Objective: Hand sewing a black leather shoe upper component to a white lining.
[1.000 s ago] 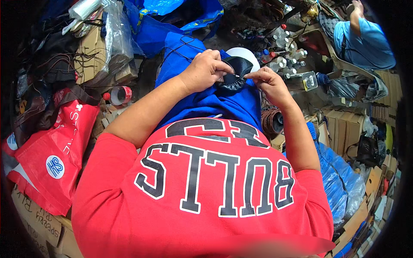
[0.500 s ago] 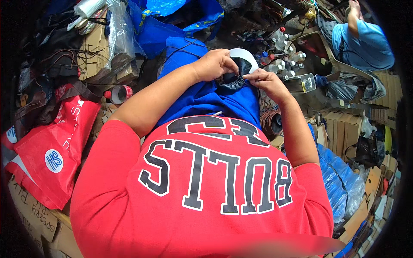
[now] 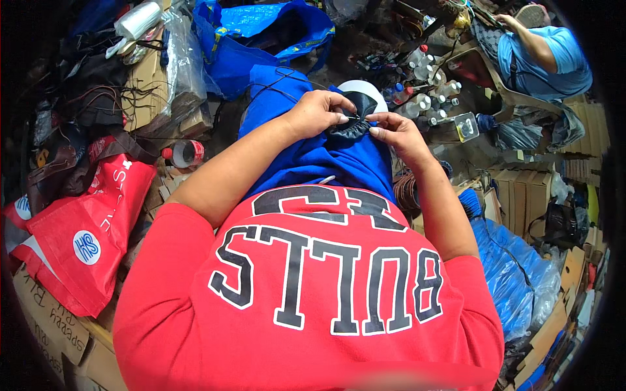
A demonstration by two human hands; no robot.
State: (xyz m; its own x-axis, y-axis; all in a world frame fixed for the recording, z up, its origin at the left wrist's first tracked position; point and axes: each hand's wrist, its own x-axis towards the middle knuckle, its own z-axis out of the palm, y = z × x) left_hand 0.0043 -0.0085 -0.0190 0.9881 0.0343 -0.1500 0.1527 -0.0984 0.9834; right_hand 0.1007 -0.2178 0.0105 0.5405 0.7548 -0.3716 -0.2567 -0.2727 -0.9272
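Observation:
On my lap, over the blue cloth of my shorts (image 3: 280, 166), lies a black leather-like piece (image 3: 354, 129) with gathered, puckered edges and a smooth white part (image 3: 367, 91) curving round its far side; it looks like a shoe. My left hand (image 3: 318, 114) is closed at its left side, fingertips pinched near a thin pale sliver that I cannot make out. With thumb and forefinger, my right hand (image 3: 399, 132) pinches the right edge of the black piece. A dark cord (image 3: 282, 72) loops across my left knee.
Several plastic bottles (image 3: 425, 68) stand ahead to the right, near a person in a light blue shirt (image 3: 544, 62). A blue bag (image 3: 244, 55) gapes ahead. Left of me are a red bag (image 3: 104, 228) and a bottle (image 3: 184, 153); cardboard (image 3: 518, 195) is stacked at right.
The white part has turned to lie flatter beyond the black piece. My left fingers have shifted slightly nearer me along it, and my right fingers have moved down a little. The other person's arm has lowered.

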